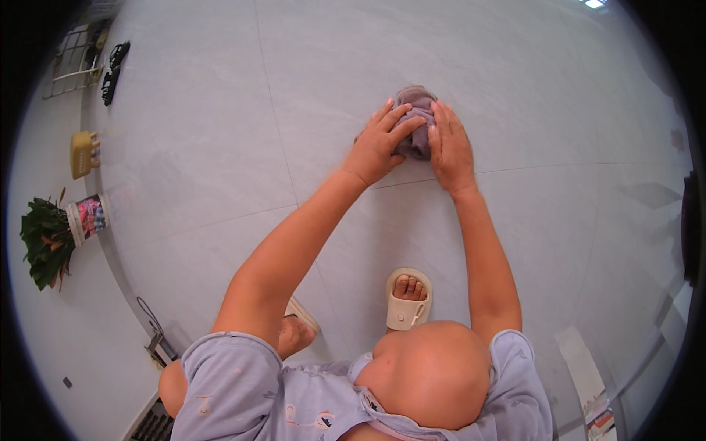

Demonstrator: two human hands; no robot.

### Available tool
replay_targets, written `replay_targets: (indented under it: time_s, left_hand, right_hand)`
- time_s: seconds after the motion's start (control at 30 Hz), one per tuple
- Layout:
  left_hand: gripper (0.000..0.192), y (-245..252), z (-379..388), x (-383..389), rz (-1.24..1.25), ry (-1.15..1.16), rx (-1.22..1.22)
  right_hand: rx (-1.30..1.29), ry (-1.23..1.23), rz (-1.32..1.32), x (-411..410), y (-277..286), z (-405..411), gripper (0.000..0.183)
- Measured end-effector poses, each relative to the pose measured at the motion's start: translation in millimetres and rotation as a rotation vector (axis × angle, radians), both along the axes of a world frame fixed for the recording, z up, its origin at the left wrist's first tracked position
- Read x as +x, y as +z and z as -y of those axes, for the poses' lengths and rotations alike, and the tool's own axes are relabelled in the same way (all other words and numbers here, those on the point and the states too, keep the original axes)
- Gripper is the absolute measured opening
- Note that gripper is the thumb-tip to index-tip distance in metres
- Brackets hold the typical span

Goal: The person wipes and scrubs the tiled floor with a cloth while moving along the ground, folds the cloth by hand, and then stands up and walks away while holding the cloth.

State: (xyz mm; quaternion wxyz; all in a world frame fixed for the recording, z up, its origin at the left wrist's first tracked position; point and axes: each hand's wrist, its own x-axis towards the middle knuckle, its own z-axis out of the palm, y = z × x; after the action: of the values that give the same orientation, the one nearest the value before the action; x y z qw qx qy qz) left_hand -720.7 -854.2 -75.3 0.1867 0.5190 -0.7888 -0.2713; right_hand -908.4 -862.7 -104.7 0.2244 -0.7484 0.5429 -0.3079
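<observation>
A crumpled purple-grey cloth (417, 98) lies on the pale tiled floor (331, 66), in front of me and near a tile seam. My left hand (376, 142) presses on its left side, fingers spread across the top of the fabric. Against the right side of the bundle rests my right hand (453, 151), its fingers held close together and pointing away from me. Between them the two hands squeeze the cloth. Its underside is hidden, and the fingers cover part of its edges.
Along the left wall stand a potted plant (47, 242), a small yellow stool (81, 155), a pair of dark sandals (113, 74) and a metal rack (74, 66). My feet wear cream slippers (401, 314). A dark object (691, 226) is at the far right rim.
</observation>
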Motion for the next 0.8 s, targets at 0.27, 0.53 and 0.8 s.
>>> replay_targets:
  time_s: [0.27,0.53,0.8]
  left_hand:
    - [0.059,-13,-17,-33,-0.301,0.361,-0.004]
    - [0.059,-2,-5,-11,-1.175,0.536,0.652]
    - [0.08,6,-7,-4,-0.155,0.491,0.203]
  right_hand:
    - [0.22,-0.218,0.296,41,5,-44,0.051]
    - [0.775,-0.276,1.337,67,20,-47,0.063]
    - [0.865,-0.257,1.53,70,27,-45,0.058]
